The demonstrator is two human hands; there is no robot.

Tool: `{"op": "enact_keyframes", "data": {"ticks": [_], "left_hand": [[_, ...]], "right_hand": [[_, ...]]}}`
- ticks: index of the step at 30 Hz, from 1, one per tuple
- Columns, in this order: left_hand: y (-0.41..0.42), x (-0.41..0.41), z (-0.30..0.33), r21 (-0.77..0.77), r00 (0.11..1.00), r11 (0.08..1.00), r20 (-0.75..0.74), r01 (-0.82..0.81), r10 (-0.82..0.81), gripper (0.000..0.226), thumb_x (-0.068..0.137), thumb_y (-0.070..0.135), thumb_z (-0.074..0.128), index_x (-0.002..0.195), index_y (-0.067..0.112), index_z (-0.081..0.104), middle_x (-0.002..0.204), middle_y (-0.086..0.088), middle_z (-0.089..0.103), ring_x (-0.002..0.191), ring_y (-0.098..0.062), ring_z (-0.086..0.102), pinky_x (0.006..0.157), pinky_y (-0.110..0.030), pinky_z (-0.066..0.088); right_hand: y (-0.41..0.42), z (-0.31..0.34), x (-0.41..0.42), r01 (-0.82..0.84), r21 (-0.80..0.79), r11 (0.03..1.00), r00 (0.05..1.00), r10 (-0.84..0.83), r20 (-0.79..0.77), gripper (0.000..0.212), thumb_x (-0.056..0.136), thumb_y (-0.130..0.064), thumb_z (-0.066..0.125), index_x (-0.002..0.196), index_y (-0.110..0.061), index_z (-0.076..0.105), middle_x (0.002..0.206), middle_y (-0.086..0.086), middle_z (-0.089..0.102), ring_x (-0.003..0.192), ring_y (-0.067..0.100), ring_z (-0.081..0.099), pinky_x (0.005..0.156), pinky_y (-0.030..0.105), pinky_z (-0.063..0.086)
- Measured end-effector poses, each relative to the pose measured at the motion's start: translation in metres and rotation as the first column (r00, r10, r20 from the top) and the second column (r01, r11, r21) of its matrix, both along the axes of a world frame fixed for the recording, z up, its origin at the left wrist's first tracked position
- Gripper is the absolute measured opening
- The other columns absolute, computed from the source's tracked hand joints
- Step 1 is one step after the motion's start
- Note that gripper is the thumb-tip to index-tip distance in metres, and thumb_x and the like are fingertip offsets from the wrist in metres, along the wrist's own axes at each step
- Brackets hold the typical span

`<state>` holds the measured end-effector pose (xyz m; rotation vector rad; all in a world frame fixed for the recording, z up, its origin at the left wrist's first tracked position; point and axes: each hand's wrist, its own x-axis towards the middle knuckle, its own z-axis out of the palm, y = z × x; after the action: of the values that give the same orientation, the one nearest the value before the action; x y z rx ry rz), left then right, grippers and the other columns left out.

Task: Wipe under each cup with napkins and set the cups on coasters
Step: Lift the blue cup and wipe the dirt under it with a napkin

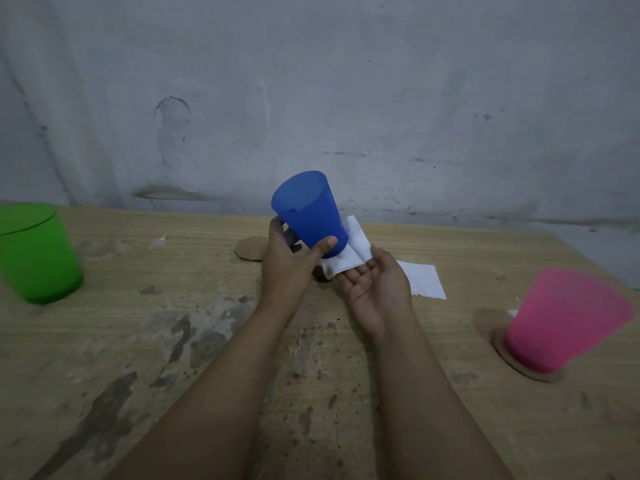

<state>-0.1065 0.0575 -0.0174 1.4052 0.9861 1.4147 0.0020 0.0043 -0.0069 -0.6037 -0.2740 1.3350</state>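
Note:
My left hand (289,265) grips a blue cup (308,211), lifted off the table and tilted with its mouth toward the wall. My right hand (375,289) lies palm up below the cup's base and presses a folded white napkin (349,252) against that base. A round cardboard coaster (249,249) lies on the table just left of the cup, partly hidden by my left hand. A pink cup (568,320) stands on a coaster (519,363) at the right. A green cup (36,252) stands at the far left.
A second white napkin (424,280) lies flat on the wooden table (207,341) behind my right hand. Another coaster (488,322) lies beside the pink cup. A grey wall (346,98) rises right behind the table's far edge.

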Motion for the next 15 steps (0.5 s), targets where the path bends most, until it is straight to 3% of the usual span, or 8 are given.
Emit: {"op": "enact_keyframes", "data": {"ticks": [2, 5, 8, 13, 15], "left_hand": [[0.0003, -0.0006, 0.0007, 0.002, 1.000, 1.000, 0.011, -0.007, 0.007, 0.064, 0.074, 0.030, 0.078, 0.126, 0.031, 0.040, 0.119, 0.005, 0.064, 0.107, -0.011, 0.061, 0.093, -0.046, 0.051], [-0.0004, -0.0008, 0.0016, 0.003, 1.000, 1.000, 0.020, -0.008, 0.008, 0.064, 0.073, 0.033, 0.078, 0.125, 0.030, 0.041, 0.118, 0.005, 0.064, 0.106, -0.011, 0.061, 0.092, -0.045, 0.052], [-0.0015, -0.0002, 0.0006, -0.005, 1.000, 1.000, 0.013, -0.005, 0.005, 0.071, 0.068, 0.040, 0.078, 0.128, 0.030, 0.042, 0.117, 0.008, 0.065, 0.107, -0.013, 0.061, 0.091, -0.046, 0.052], [-0.0056, 0.0021, 0.0018, 0.025, 1.000, 1.000, 0.000, 0.018, -0.018, 0.066, 0.070, 0.039, 0.080, 0.124, 0.034, 0.042, 0.116, 0.007, 0.066, 0.106, -0.013, 0.062, 0.091, -0.045, 0.052], [-0.0080, 0.0034, 0.0026, 0.027, 0.999, 0.999, 0.006, 0.048, -0.048, 0.068, 0.066, 0.044, 0.080, 0.123, 0.036, 0.043, 0.113, 0.007, 0.067, 0.105, -0.015, 0.062, 0.084, -0.045, 0.056]], "right_hand": [[0.0002, 0.0007, 0.0009, 0.020, -0.018, 1.000, 0.999, -0.020, 0.035, 0.034, 0.095, -0.018, 0.042, 0.119, 0.004, 0.053, 0.106, 0.024, 0.068, 0.089, 0.030, 0.071, 0.072, 0.036, 0.059], [0.0020, -0.0005, 0.0032, 0.079, -0.074, 0.994, 0.996, -0.076, 0.048, 0.036, 0.092, -0.016, 0.044, 0.121, 0.004, 0.052, 0.111, 0.025, 0.066, 0.097, 0.033, 0.067, 0.084, 0.042, 0.055], [0.0033, -0.0018, 0.0047, 0.151, -0.110, 0.982, 0.989, -0.149, 0.026, 0.036, 0.092, -0.014, 0.044, 0.122, 0.004, 0.051, 0.110, 0.024, 0.066, 0.096, 0.032, 0.067, 0.084, 0.042, 0.054], [0.0031, 0.0007, 0.0009, 0.145, -0.032, 0.989, 0.989, -0.145, 0.006, 0.031, 0.096, -0.019, 0.042, 0.118, 0.001, 0.053, 0.104, 0.021, 0.068, 0.087, 0.027, 0.071, 0.074, 0.034, 0.058], [0.0026, 0.0016, -0.0016, 0.091, 0.012, 0.996, 0.996, -0.091, 0.011, 0.033, 0.098, -0.022, 0.040, 0.118, 0.000, 0.053, 0.111, 0.021, 0.067, 0.097, 0.027, 0.069, 0.085, 0.035, 0.055]]}}
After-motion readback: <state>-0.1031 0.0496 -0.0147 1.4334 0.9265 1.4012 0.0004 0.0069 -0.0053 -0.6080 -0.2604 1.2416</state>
